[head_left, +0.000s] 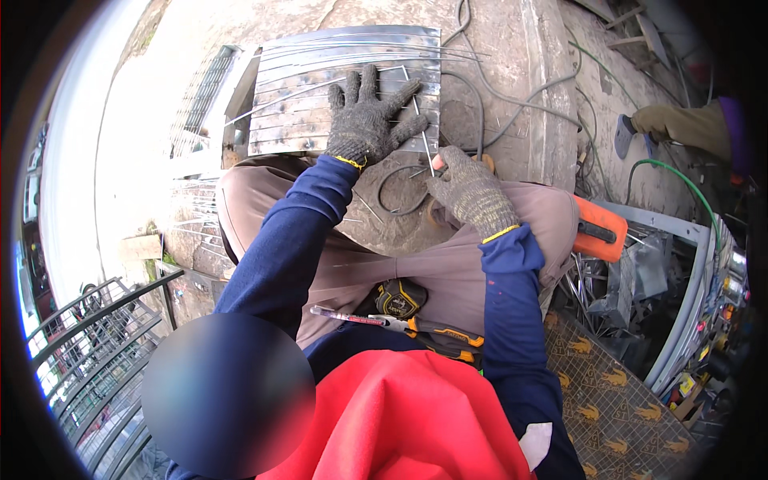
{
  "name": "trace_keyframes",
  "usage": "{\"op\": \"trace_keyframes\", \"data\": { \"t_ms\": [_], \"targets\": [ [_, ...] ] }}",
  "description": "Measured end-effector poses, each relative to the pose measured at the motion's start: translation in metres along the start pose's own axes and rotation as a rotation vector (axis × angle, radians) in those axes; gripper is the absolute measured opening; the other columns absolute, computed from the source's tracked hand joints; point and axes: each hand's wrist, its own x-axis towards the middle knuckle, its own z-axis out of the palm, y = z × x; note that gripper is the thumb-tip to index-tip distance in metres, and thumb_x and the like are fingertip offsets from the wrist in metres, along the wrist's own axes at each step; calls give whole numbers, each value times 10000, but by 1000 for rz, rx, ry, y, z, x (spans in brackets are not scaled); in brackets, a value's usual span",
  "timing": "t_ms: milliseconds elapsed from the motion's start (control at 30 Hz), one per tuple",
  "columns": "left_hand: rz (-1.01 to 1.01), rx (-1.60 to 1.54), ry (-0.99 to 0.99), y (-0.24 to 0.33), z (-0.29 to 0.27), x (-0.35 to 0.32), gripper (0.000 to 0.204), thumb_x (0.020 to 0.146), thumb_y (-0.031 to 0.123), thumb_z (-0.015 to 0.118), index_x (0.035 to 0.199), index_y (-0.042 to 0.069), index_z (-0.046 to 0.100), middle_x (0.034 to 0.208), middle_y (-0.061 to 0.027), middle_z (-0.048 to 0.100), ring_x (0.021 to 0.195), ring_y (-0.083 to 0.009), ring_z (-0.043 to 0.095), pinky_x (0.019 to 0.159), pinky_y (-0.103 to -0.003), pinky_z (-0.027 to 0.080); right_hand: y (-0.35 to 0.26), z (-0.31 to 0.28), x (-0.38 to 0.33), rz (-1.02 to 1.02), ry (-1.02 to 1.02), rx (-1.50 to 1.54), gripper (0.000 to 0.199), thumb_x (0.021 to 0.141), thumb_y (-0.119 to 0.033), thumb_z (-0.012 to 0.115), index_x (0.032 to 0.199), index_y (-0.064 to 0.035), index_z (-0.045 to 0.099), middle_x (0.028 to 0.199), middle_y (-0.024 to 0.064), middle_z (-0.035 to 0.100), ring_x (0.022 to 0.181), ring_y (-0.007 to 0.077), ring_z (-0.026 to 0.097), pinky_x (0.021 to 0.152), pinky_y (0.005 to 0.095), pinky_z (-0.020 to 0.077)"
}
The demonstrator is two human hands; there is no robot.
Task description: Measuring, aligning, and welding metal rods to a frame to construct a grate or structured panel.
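A ribbed metal plate (300, 128) with thin metal rods (320, 54) across it lies in front of my knees. My left hand (366, 120), in a dark grey knit glove, rests on it with fingers spread; its thumb and index finger reach over a short thin rod (418, 108). That rod slants down toward me from the plate's right side. Its near end is pinched between thumb and fingers of my right hand (474, 192), also gloved, with a bare fingertip showing. Another long rod (280, 106) slants out past the plate's left edge.
Dark cables (512, 102) curl over the concrete floor (488, 24). An orange tool (598, 230) lies beside my right knee, near metal scraps (632, 276). Pliers (444, 332) and a tape measure (400, 298) sit at my lap. Another person's leg (680, 132) shows at right.
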Motion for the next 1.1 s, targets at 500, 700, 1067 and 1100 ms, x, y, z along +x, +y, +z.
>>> {"op": "trace_keyframes", "data": {
  "t_ms": [500,700,1067,1100],
  "targets": [
    [18,-11,-10,-2,-2,-1,740,916,765,433,1557,406,337,1601,-324,216,1474,-551,183,1153,-695,125,0,0,1,27,-37,12,322,844,-283,691,1121,-147,598,1051,183,705,1021,392,668,906,478,517],
    [23,3,-22,-1,-4,-1,758,911,776,429,1563,403,325,1605,-325,208,1478,-552,174,1153,-697,118,4,4,3,-2,10,20,326,835,-276,705,1116,-146,601,1042,181,701,1006,392,669,893,477,520],
    [15,1,-59,-1,-7,1,761,909,781,422,1562,401,330,1609,-321,201,1482,-547,169,1157,-692,115,2,3,3,-11,-30,51,332,827,-263,717,1106,-128,598,1061,184,695,1028,387,664,897,466,520],
    [15,-7,-55,-1,-8,1,761,908,782,424,1561,400,333,1610,-320,200,1483,-545,168,1158,-690,115,2,3,3,-18,-31,45,332,827,-263,717,1106,-128,598,1061,184,695,1028,387,664,897,466,520]
  ]
}}
